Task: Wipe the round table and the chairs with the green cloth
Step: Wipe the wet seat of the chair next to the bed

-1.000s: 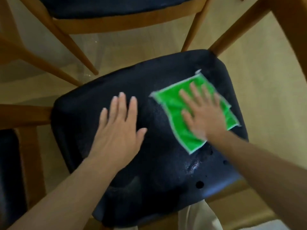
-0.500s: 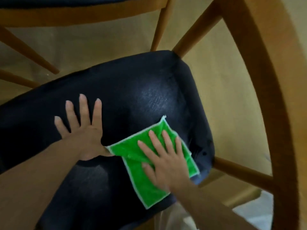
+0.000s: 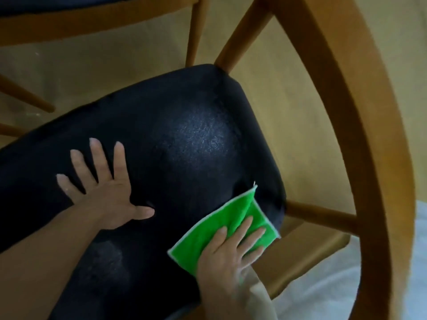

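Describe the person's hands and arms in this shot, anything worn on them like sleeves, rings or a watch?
Both forearms are bare up to the frame edge: no sleeves show. The left hand and right hand wear no gloves, and no rings, watch or bracelet can be seen. The fingernails look short and unpainted.

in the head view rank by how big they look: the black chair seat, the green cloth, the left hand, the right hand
1. Black padded chair seat, by far the largest.
2. Green cloth with white edging, partly under the right hand.
3. Left hand and right hand: they look alike, both flat with straight fingers, so no ranking.
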Available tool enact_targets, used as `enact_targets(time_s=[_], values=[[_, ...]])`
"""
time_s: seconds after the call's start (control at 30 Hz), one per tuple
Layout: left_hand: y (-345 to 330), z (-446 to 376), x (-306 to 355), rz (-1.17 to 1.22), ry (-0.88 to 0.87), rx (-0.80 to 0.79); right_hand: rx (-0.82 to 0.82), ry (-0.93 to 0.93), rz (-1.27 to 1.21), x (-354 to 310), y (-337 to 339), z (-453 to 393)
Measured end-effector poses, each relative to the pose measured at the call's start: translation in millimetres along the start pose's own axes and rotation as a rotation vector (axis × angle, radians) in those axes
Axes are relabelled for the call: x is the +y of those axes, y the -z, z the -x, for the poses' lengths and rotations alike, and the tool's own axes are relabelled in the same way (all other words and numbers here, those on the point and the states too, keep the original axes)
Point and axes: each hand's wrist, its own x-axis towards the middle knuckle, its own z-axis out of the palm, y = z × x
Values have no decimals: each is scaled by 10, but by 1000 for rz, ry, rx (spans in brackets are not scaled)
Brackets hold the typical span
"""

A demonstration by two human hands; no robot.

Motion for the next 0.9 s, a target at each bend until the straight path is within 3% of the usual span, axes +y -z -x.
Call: enact_targets(time_s=[0.1, 0.23, 0.43, 0.5, 0.57, 0.67, 0.73, 0.83, 0.9], values=[[-18, -19, -29, -6, -25, 14, -60, -75, -12, -2, -106, 114], [-38, -22, -37, 6, -63, 65, -25, 208, 162, 167, 111, -250], [-112, -34, -81, 51, -124, 168, 84, 612, 61, -192, 598, -1367], [-159, -47, -111, 50, -147, 217, 68, 612, -72, -131, 661, -1492], [-168, -44, -121, 58, -156, 256, 158, 549, -127, -9, 583, -1357], [-181, -15, -171, 76, -202, 343, 241, 347, -76, 128, 343, -904], [-210, -4, -284, 111, -214, 463, 186, 221, 3, 97, 150, -573], [-259, 11, -598, 143, -98, 597, 82, 208, 137, -120, -5, -393], [-260, 14, -858, 156, 40, 590, 83, 284, 155, -411, 56, -584]])
